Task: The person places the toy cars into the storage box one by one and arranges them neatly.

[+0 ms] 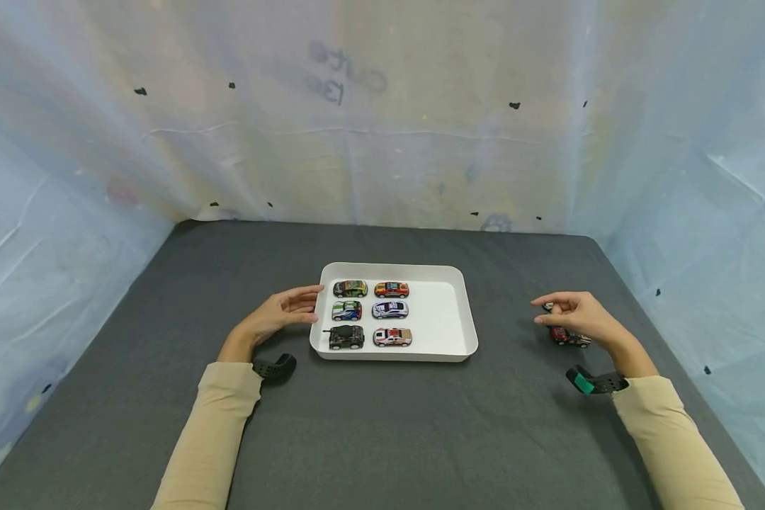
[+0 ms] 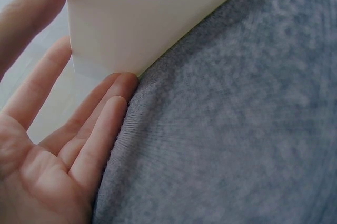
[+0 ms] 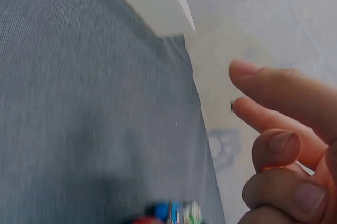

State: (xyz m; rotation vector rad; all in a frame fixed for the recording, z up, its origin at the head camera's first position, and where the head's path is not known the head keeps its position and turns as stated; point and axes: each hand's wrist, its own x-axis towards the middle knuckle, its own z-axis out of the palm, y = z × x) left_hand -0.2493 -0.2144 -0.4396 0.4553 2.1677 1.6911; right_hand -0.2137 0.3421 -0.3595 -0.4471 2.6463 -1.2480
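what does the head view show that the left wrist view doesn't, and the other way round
Only the head view: the right hand, six toy cars in the white tray, and further toy cars by that hand. Only the left wrist view: the palm side of the left hand up close. Both: that left hand touching the white tray, and grey cloth.

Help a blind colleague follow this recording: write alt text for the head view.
A person's left grip touches the left edge of a white tray holding six toy vehicles in two columns of three. To the right, the right grip is near at least two partly hidden toy cars on gray cloth.
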